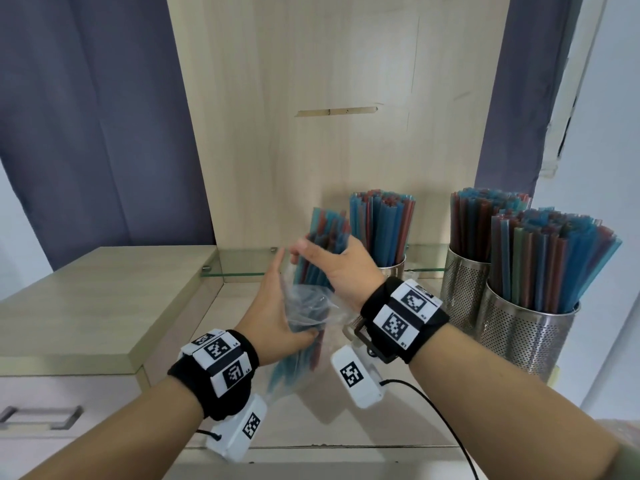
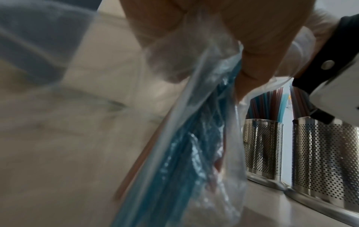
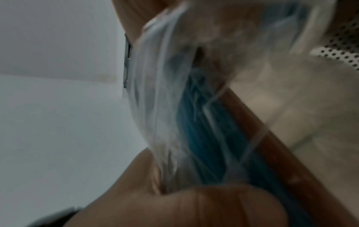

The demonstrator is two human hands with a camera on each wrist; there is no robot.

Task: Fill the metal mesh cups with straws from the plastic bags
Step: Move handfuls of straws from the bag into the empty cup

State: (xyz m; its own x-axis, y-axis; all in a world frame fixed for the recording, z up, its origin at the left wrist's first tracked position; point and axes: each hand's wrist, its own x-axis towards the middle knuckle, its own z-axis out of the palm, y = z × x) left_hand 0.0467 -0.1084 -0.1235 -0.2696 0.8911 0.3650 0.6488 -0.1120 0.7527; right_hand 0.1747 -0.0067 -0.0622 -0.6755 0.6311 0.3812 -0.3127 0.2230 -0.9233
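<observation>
A bundle of blue and red straws (image 1: pixel 325 233) sticks up out of a clear plastic bag (image 1: pixel 308 306) held above the shelf. My right hand (image 1: pixel 346 268) grips the upper part of the bundle. My left hand (image 1: pixel 277 306) holds the bag lower down, its thumb curled round the plastic. The bag (image 2: pixel 194 153) hangs crumpled in the left wrist view, and blurred blue straws (image 3: pixel 204 138) show through it in the right wrist view. Three metal mesh cups stand full of straws: one (image 1: pixel 393 268) behind my right hand, one (image 1: pixel 464 289) further right, one (image 1: pixel 526 337) at the front right.
A wooden cabinet top (image 1: pixel 104 299) with a drawer handle (image 1: pixel 41 417) lies to the left. A glass shelf (image 1: pixel 242 265) runs along the wooden back panel (image 1: pixel 329 116). A black cable (image 1: pixel 433 403) trails from my right wrist. Something perforated (image 1: pixel 351 322) shows just behind that wrist.
</observation>
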